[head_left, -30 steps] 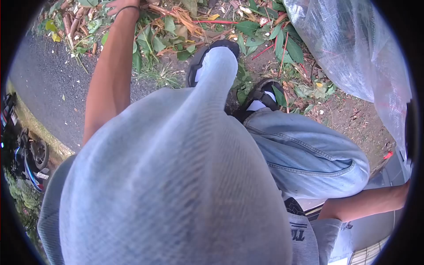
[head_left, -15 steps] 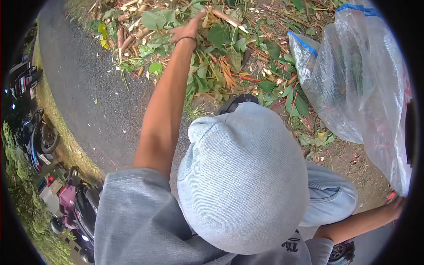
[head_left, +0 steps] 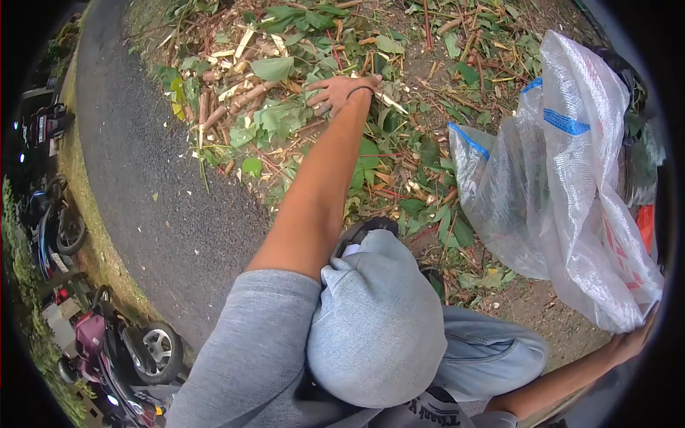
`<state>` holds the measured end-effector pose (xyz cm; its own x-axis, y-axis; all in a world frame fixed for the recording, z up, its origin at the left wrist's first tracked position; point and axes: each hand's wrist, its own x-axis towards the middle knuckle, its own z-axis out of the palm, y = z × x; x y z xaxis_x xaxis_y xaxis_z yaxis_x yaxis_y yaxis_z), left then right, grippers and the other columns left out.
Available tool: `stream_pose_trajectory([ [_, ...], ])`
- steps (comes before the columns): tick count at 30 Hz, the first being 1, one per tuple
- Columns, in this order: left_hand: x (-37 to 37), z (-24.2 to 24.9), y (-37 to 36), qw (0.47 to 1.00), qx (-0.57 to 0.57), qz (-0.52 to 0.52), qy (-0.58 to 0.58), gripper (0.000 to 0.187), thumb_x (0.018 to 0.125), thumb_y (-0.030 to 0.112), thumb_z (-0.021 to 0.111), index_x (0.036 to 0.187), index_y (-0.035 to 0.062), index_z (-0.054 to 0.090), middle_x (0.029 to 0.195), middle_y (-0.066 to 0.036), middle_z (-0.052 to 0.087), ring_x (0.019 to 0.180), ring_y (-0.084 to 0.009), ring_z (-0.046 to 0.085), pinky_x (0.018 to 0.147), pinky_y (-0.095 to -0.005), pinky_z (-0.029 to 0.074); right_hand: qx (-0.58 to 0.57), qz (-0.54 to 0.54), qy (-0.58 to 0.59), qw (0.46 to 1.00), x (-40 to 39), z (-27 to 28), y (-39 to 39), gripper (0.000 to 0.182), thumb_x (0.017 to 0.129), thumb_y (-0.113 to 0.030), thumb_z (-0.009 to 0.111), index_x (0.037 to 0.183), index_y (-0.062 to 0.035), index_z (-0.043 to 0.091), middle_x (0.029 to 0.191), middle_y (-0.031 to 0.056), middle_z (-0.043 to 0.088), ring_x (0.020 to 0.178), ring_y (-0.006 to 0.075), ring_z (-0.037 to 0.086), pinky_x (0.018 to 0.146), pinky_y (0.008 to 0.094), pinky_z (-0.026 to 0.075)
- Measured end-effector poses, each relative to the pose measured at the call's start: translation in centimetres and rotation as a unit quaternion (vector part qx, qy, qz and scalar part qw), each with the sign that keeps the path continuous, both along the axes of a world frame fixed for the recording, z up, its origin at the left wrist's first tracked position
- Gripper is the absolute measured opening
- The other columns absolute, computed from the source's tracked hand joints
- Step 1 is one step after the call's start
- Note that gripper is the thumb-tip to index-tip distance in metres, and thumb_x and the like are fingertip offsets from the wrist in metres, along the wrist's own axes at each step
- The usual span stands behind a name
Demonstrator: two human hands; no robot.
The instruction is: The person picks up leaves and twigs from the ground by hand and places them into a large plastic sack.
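Clutched by the right hand (head_left: 629,344), a plastic sack (head_left: 573,178) sags nearby.
Left hand (head_left: 335,93) splays wide, seemingly to span more cuttings (head_left: 250,98).

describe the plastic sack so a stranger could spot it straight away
From the dark road, cross the ground strewn with cut leaves and stems. On the far side, one end in the right hand, is a crumpled see-through sack. Its blue bands, red markings and plastic sheen set it apart from the leaves.
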<state>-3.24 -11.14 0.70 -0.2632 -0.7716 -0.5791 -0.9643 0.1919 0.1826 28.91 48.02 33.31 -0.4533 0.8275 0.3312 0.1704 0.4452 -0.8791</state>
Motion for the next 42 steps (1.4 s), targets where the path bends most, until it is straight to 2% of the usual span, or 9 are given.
stream_pose_trajectory([
  [5, -0.6, -1.0, 0.2, 0.998, -0.061, 0.02, -0.013, 0.153, 0.048, 0.044, 0.096, 0.152, 0.001, -0.008, 0.157, -0.03, 0.007, 0.143, -0.0455, 0.025, 0.103, -0.0556, 0.043, 0.172, 0.015, -0.06, 0.983, -0.9, 0.5, -4.2, 0.038, 0.095, -0.006, 0.057, 0.131, 0.0058, 0.055, 0.134, 0.0143, 0.056, 0.12, 0.0227, 0.055, 0.099, 0.0359, 0.048],
  [7, -0.1, -1.9, -0.4, 0.999, -0.05, 0.005, 0.008, 0.153, 0.049, 0.044, 0.096, 0.152, 0.0012, -0.008, 0.157, -0.03, 0.007, 0.142, -0.0465, 0.026, 0.103, -0.0557, 0.044, 0.022, -0.052, 0.061, 0.997, -2.6, 1.6, -9.4, 0.036, 0.097, -0.01, 0.058, 0.129, 0.0063, 0.057, 0.135, 0.0129, 0.056, 0.121, 0.0222, 0.055, 0.101, 0.0352, 0.047],
  [15, 0.8, -0.6, -1.7, 0.995, -0.052, -0.063, -0.049, 0.146, 0.053, 0.051, 0.091, 0.153, 0.0022, -0.003, 0.154, -0.031, 0.013, 0.133, -0.048, 0.04, 0.101, -0.0503, 0.048, -0.01, -0.049, 0.105, 0.993, 1.8, 2.2, -7.0, 0.035, 0.097, -0.012, 0.058, 0.127, 0.0061, 0.059, 0.134, 0.0139, 0.057, 0.12, 0.0217, 0.056, 0.102, 0.0357, 0.046],
  [25, 6.6, -5.2, -11.3, 0.958, 0.062, -0.23, 0.162, 0.151, 0.045, 0.051, 0.095, 0.153, 0.0056, -0.001, 0.151, -0.031, 0.021, 0.131, -0.0442, 0.042, 0.109, -0.0458, 0.04, -0.068, -0.042, 0.131, 0.988, 3.3, 0.7, -2.4, 0.036, 0.096, -0.014, 0.06, 0.127, 0.0055, 0.06, 0.133, 0.0144, 0.058, 0.117, 0.0208, 0.057, 0.101, 0.0339, 0.046],
  [29, 5.4, -2.3, -5.4, 0.987, -0.001, -0.162, -0.003, 0.161, 0.041, 0.058, 0.094, 0.153, 0.0065, -0.01, 0.156, -0.033, 0.005, 0.14, -0.0509, 0.026, 0.109, -0.0623, 0.034, -0.056, -0.026, 0.126, 0.99, 2.7, 0.5, -2.7, 0.036, 0.096, -0.014, 0.06, 0.126, 0.005, 0.061, 0.132, 0.0135, 0.058, 0.117, 0.0199, 0.058, 0.101, 0.0336, 0.046],
  [32, 5.1, -0.8, -1.5, 0.989, -0.034, -0.14, 0.021, 0.158, 0.045, 0.056, 0.094, 0.153, 0.0062, -0.01, 0.156, -0.033, 0.002, 0.139, -0.0535, 0.026, 0.107, -0.0648, 0.034, -0.054, -0.019, 0.129, 0.99, 1.8, 0.4, -3.8, 0.035, 0.097, -0.014, 0.059, 0.127, 0.0049, 0.06, 0.132, 0.0132, 0.058, 0.117, 0.0195, 0.058, 0.101, 0.0336, 0.046],
  [35, 4.0, -1.2, -1.1, 0.99, -0.067, -0.126, 0.011, 0.152, 0.05, 0.052, 0.094, 0.153, 0.0059, -0.008, 0.154, -0.033, 0.008, 0.137, -0.0518, 0.031, 0.102, -0.0607, 0.042, -0.032, -0.009, 0.118, 0.992, 0.6, 0.3, -5.4, 0.035, 0.097, -0.013, 0.058, 0.127, 0.0046, 0.06, 0.133, 0.0125, 0.058, 0.118, 0.0193, 0.057, 0.103, 0.0338, 0.044],
  [38, 3.6, -1.7, -1.4, 0.989, -0.095, -0.115, 0.004, 0.143, 0.054, 0.047, 0.093, 0.153, 0.0051, -0.001, 0.137, -0.028, 0.032, 0.122, -0.0448, 0.05, 0.088, -0.0496, 0.055, 0.017, -0.039, 0.102, 0.994, -0.3, 0.5, -6.3, 0.035, 0.097, -0.012, 0.059, 0.127, 0.005, 0.059, 0.133, 0.0123, 0.058, 0.119, 0.0191, 0.056, 0.104, 0.0338, 0.043],
  [42, 3.8, -3.0, -2.9, 0.985, -0.099, -0.14, 0.035, 0.138, 0.056, 0.046, 0.092, 0.152, 0.0058, 0.002, 0.132, -0.026, 0.038, 0.104, -0.0373, 0.063, 0.084, -0.0384, 0.056, 0.023, -0.019, 0.111, 0.993, 0.3, 0.4, -6.2, 0.035, 0.095, -0.013, 0.062, 0.125, 0.0055, 0.06, 0.13, 0.0123, 0.059, 0.117, 0.0198, 0.057, 0.102, 0.0344, 0.045],
])
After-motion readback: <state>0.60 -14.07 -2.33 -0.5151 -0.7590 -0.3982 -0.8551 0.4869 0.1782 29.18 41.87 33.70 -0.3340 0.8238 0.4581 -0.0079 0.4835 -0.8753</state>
